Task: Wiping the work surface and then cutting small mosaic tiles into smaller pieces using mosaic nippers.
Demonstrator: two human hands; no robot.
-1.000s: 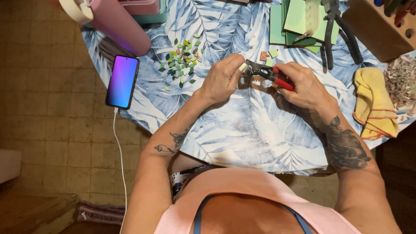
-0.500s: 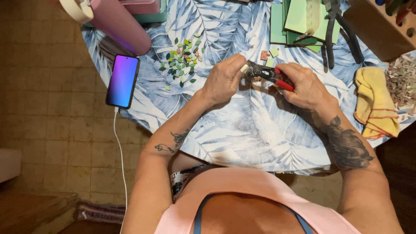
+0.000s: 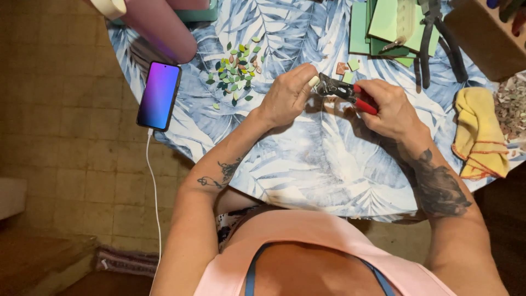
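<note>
My right hand [image 3: 390, 108] grips red-handled nippers [image 3: 344, 91] over the table with the blue leaf-print cloth [image 3: 307, 164]. The nippers' dark jaws point left toward my left hand [image 3: 287, 94]. Between thumb and fingers my left hand pinches a small pale tile piece [image 3: 314, 81] right at the jaws. A pile of small green leaf-shaped tile pieces [image 3: 234, 71] lies on the cloth to the left of my left hand. Two small square tile bits [image 3: 347, 66] lie just beyond the nippers.
A lit phone [image 3: 159, 95] with a white cable lies at the table's left edge. A pink cylinder [image 3: 159, 27] lies at the far left. Green tile sheets [image 3: 392, 27], black pliers [image 3: 438, 38] and a yellow cloth [image 3: 482, 134] sit to the right.
Both hands and the nippers stay almost in the same place; my left hand's fingers have shifted slightly at the jaws.
</note>
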